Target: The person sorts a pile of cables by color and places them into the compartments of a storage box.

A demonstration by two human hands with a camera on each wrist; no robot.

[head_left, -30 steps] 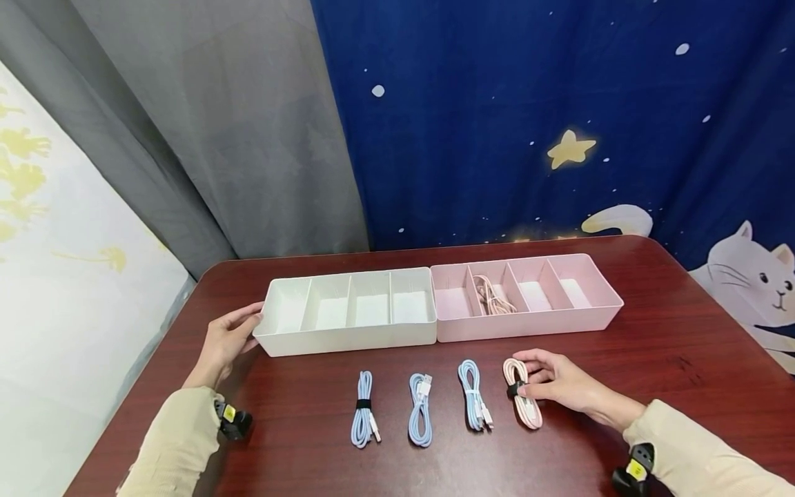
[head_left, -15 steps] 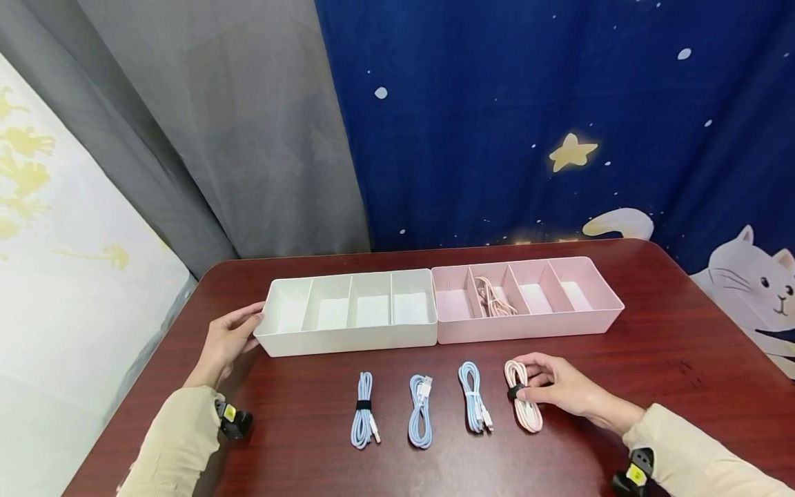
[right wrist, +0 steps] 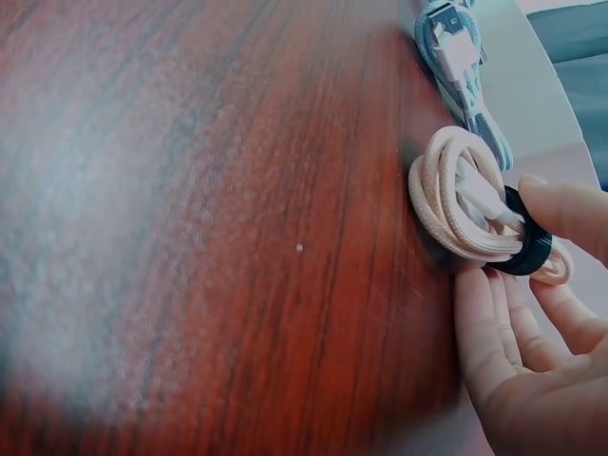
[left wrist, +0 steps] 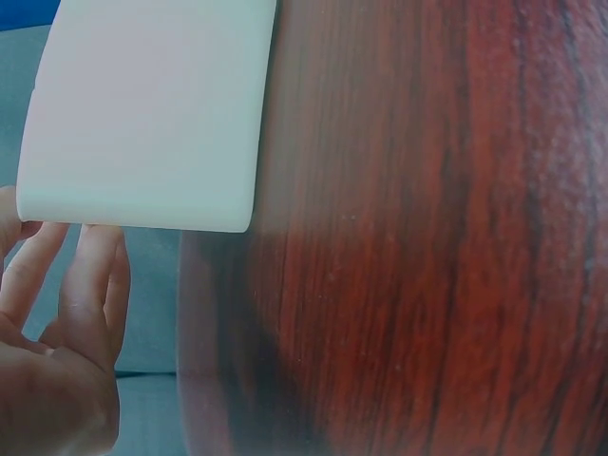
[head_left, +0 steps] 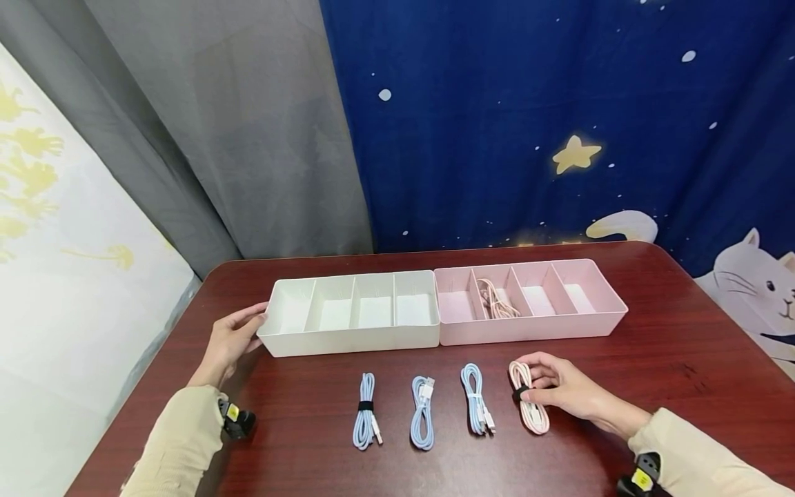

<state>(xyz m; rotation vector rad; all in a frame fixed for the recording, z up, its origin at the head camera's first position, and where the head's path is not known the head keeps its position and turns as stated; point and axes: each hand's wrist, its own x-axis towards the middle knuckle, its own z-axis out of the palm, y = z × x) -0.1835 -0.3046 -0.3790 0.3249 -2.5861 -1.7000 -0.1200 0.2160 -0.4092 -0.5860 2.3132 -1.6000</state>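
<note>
In the head view my left hand (head_left: 228, 342) touches the left end of a white divided box (head_left: 354, 343). Its fingers are fairly straight, and the left wrist view shows them meeting the end of the box, the tips partly hidden. My right hand (head_left: 562, 388) pinches a coiled pale pink charging cable (right wrist: 442, 195) at its black strap (right wrist: 527, 237), thumb on one side and fingers on the other. To the left of it, three coiled light blue cables lie in a row: one with a white tie (head_left: 475, 400), one with its plug up (head_left: 422, 417), one black-strapped (head_left: 365, 421).
A pink divided box (head_left: 534, 330) stands end to end with the white one, and a pink cable (head_left: 493, 300) lies in its second compartment from the left. Beneath everything is a dark red wooden table (head_left: 310, 462). Curtains (head_left: 472, 124) hang behind it.
The whole head view has shifted slightly, with things appearing a little lower and further right. Both hands keep their places against the box and the pink cable.
</note>
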